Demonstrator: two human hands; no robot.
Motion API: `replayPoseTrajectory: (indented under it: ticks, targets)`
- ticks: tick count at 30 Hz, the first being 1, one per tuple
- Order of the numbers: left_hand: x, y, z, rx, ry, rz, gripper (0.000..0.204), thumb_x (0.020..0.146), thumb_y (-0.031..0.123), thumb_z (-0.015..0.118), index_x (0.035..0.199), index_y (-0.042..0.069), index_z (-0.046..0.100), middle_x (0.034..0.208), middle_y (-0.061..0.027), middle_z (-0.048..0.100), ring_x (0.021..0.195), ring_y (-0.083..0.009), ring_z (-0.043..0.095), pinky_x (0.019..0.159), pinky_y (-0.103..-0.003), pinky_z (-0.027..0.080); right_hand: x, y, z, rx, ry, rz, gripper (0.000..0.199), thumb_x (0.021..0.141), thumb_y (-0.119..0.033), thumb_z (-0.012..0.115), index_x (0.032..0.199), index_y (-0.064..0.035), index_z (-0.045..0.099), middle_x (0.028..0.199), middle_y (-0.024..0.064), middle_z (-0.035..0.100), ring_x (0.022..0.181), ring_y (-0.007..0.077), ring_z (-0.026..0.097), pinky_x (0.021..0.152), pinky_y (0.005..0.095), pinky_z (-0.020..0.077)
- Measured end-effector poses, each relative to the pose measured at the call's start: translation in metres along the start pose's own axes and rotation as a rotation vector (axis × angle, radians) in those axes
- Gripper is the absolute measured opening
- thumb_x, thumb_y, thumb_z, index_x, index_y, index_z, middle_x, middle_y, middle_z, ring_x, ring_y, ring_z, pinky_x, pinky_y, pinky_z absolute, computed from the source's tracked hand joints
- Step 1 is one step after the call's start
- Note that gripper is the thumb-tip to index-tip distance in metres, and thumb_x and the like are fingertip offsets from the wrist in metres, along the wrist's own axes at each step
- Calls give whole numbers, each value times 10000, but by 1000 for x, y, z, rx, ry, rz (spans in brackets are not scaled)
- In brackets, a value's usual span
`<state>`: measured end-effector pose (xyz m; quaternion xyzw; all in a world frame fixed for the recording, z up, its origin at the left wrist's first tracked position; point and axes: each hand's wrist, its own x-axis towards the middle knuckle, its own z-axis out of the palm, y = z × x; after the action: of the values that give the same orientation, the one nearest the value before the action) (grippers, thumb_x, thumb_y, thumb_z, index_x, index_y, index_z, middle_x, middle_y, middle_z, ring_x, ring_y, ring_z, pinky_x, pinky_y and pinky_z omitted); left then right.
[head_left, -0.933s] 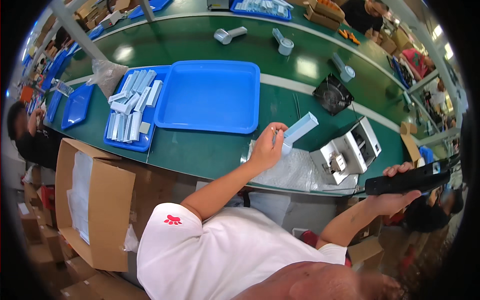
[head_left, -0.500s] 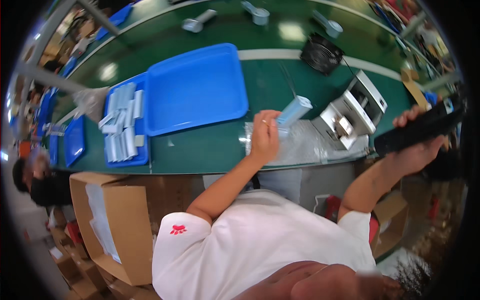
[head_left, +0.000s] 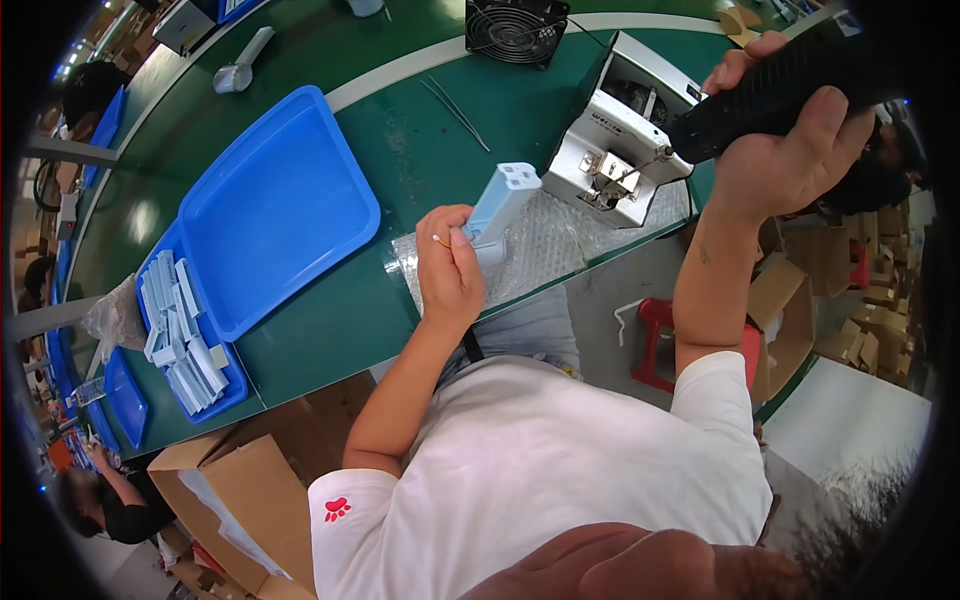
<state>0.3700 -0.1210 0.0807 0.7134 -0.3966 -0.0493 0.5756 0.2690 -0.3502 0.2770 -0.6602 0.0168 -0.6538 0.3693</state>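
My left hand (head_left: 450,265) is closed around a light-blue plastic handle-shaped part (head_left: 505,195), held tilted above a sheet of bubble wrap (head_left: 560,240). Its squared end, with small holes, points up and away. My right hand (head_left: 775,165) grips a black electric screwdriver (head_left: 770,95). The bit of the screwdriver reaches down-left to the front of a silver screw feeder (head_left: 625,130) standing at the right of the bench. Whether a screw sits on the tip is too small to tell.
Left of my left hand lies a large blue tray (head_left: 275,210), overlapping a smaller tray (head_left: 238,385) of light-blue parts (head_left: 180,330). Tweezers (head_left: 457,115) and a black fan (head_left: 515,30) are farther back. A cardboard box (head_left: 255,500) and red stool (head_left: 655,345) stand below the bench edge.
The view has turned rightward, so the bench appears shifted left. My right hand has brought the screwdriver from beside the feeder to its front. The left hand still holds the light-blue part.
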Motion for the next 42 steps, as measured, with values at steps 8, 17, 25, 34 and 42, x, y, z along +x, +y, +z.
replayPoseTrajectory:
  ticks: [8,17,25,34,42]
  targets:
    - [-9,-5,11,-41,41,94,235,1009,65,407,1094,-28,606,1109,-199,620,1041,-370,579,949,-438,445,-28,-6,-21,133,31,336,683,931,-551,569,1178,80,490,991,200,574,706,275,589,584,395,492]
    - [-6,-2,5,-101,4,93,231,999,38,396,1071,-36,604,1110,-201,634,1012,-377,586,926,-445,461,-30,-38,-5,811,-283,326,826,892,-690,516,1347,-1,496,1152,177,477,844,243,538,683,366,453]
    - [-7,-5,8,-59,5,187,244,1020,36,384,1083,-6,616,1102,-161,664,1013,-329,605,917,-405,468,-34,-12,24,682,-144,402,988,802,-868,396,1197,30,513,1062,192,512,752,268,536,642,407,460]
    - [-6,-6,8,-52,6,193,220,1017,42,406,1063,-7,615,1091,-157,665,1013,-331,603,919,-408,467,-43,2,29,530,-111,407,1026,811,-894,324,1174,47,512,1028,210,532,682,264,535,576,392,463]
    - [-7,-7,8,-56,3,204,221,1001,35,415,1047,-7,627,1080,-156,665,1017,-345,596,937,-423,462,-52,-3,30,510,-123,379,939,855,-824,290,1085,58,515,934,196,520,655,237,523,546,367,445]
